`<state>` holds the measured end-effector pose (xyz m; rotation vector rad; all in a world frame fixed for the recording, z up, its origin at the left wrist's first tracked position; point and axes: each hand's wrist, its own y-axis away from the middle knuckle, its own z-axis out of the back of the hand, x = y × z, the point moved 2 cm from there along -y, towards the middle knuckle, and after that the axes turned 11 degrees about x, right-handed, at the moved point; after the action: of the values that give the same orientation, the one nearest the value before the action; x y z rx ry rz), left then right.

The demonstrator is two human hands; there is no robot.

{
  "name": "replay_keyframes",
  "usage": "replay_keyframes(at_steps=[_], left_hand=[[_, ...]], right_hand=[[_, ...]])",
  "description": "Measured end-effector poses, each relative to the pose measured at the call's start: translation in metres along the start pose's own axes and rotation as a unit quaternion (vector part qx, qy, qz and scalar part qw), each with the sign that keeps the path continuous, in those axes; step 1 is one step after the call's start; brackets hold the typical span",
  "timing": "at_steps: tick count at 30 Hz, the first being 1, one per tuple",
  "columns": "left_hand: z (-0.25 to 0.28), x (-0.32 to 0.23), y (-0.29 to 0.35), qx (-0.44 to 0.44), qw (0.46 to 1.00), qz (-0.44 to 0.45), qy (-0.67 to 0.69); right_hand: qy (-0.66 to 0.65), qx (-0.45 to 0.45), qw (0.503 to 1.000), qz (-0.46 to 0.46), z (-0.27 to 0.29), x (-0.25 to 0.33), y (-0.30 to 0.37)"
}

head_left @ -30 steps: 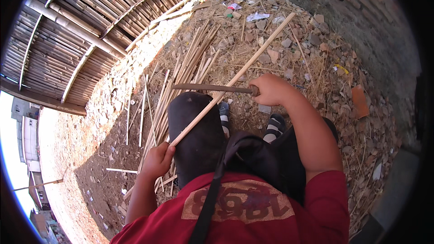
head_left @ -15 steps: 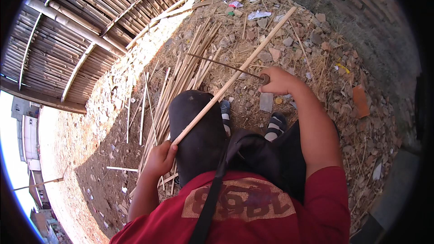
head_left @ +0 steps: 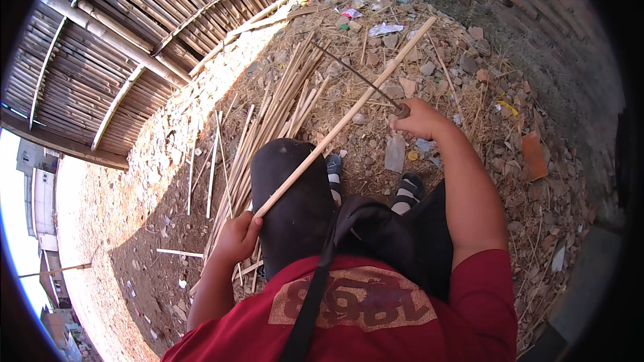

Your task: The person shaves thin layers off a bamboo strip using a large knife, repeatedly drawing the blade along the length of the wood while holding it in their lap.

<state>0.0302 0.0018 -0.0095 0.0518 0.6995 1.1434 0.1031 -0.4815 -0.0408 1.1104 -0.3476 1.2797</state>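
Note:
My left hand is closed around the near end of a long pale bamboo strip. The strip slants over my dark-trousered left knee and away to the far right. In my right hand is the handle of a long, thin-bladed knife, its blade pointing far left. Blade and strip cross near the middle of the view; whether they touch I cannot tell. Beyond my left knee a bundle of thin bamboo strips lies on the ground.
A slatted bamboo wall stands at the far left, and a brick wall rises on the right. Rubble, dry straw and litter cover the ground. A broken orange brick lies at the right. Loose strips are scattered at the left.
The knife has turned, its tip swinging to the far right, and my right hand has shifted slightly right. The strip and my left hand stay nearly in place.

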Motion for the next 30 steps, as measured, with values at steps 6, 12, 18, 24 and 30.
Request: replay_keyframes(at_steps=[6,12,18,24,30], left_hand=[[0.001,-0.003,0.002,0.009,1.0,0.018,0.01],[-0.004,-0.005,-0.001,-0.025,0.999,0.008,-0.033],[0.007,-0.014,0.001,-0.011,0.998,0.021,-0.064],[0.003,-0.007,-0.001,-0.009,1.0,0.008,-0.025],[0.004,-0.006,-0.003,0.001,1.0,0.004,-0.013]], right_hand=[[0.284,-0.013,0.955,0.09,-0.028,0.056,0.03],[0.081,-0.071,0.993,0.049,0.0,0.008,0.009],[0.268,-0.048,0.961,0.053,-0.038,0.057,0.024],[0.075,-0.059,0.995,0.016,0.0,0.013,0.007],[0.227,-0.014,0.967,0.116,-0.034,0.051,0.026]])
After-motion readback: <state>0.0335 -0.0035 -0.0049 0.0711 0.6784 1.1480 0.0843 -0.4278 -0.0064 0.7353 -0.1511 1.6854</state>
